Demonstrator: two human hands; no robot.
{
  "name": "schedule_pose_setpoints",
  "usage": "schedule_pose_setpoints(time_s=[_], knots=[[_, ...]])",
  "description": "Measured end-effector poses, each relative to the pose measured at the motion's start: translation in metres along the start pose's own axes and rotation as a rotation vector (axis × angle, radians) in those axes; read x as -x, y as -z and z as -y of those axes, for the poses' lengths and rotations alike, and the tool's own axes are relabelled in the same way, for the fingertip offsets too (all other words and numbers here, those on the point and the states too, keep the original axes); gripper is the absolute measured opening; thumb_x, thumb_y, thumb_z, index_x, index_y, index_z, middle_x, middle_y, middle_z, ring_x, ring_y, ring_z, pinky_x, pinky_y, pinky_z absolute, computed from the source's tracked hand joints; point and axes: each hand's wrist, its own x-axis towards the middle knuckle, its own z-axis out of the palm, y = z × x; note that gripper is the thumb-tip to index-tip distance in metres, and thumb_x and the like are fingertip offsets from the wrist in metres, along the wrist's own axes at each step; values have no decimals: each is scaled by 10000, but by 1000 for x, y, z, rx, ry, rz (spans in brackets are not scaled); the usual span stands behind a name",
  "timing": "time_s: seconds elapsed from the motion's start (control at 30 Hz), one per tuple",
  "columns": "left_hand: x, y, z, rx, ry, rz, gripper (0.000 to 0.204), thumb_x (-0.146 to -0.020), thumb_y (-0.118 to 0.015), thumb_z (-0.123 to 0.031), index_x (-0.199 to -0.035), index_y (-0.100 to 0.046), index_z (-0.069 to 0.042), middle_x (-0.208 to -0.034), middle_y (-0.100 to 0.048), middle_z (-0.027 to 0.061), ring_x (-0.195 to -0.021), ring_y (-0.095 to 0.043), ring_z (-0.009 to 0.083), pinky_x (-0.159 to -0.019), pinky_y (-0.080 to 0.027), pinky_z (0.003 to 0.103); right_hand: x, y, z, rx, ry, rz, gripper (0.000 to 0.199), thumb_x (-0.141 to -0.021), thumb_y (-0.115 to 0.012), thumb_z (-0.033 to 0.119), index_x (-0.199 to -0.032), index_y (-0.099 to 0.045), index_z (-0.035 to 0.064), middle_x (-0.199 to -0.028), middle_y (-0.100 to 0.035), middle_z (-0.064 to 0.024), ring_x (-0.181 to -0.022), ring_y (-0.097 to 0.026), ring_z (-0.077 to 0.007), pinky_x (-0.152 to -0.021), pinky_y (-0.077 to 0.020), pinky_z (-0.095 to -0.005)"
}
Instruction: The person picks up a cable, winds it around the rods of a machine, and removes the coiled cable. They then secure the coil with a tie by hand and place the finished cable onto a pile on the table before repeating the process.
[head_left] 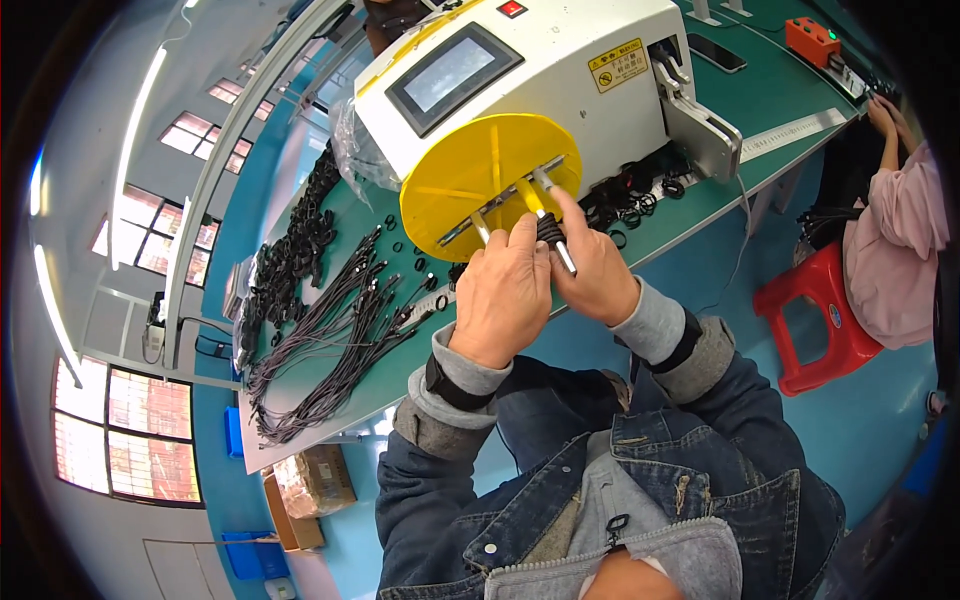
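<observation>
A white machine (pixel 560 70) with a dark touch screen stands on the green workbench (pixel 700 190). A yellow disc (pixel 470 180) with metal prongs is mounted on its front. My left hand (pixel 503 295) and my right hand (pixel 595 265) are both at the prongs, pressed together around a small black cable coil (pixel 547 230) that sits on one prong. My right forefinger points up along the prong toward the disc. How each finger grips the coil is partly hidden.
Several black cables (pixel 330 340) lie spread on the bench to the left, with small black coils near the machine. A red stool (pixel 825 320) stands at right beside a person in pink (pixel 900 250). Cardboard boxes (pixel 310 490) sit below the bench.
</observation>
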Motion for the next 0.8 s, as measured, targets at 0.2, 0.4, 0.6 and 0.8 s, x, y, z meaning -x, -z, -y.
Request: schedule_pose_setpoints(time_s=[0.2, 0.4, 0.6, 0.8], knots=[[-1, -3, 3, 65, -10, 11, 197, -848, -477, -163, -977, -507, -17, -797, -542, 204, -667, -534, 398, -610, -427, 471, -3, 2, -1, 56, 49, 5, 299, -772, -554, 89, -977, -385, -48, -718, -570, -252, -667, -577, -412, -574, -461, -445], [1, -4, 2, 121, 19, 8, 145, -845, -473, -141, -914, -492, -15, -796, -530, 214, -702, -514, 397, -637, -410, 476, -2, 4, 4, -88, -112, 40, 288, -772, -569, 105, -948, -391, -36, -722, -569, -242, -674, -573, -410, -581, -458, -437], [30, -5, -22, 159, -4, -31, 155, -836, -477, -103, -948, -493, 3, -816, -516, 205, -718, -495, 386, -643, -404, 455, 29, 8, 20, 37, -47, -78, 243, -771, -548, 46, -960, -417, -31, -710, -581, -195, -654, -596, -350, -544, -458, -366], [86, -30, -43, 416, 42, -191, 396, -827, -469, 4, -1213, -386, 36, -1015, -479, 217, -917, -502, 356, -792, -415, 390, 70, 17, 31, 60, 109, -49, 320, -733, -578, 4, -1015, -430, -31, -782, -589, -185, -678, -607, -339, -578, -490, -352]])
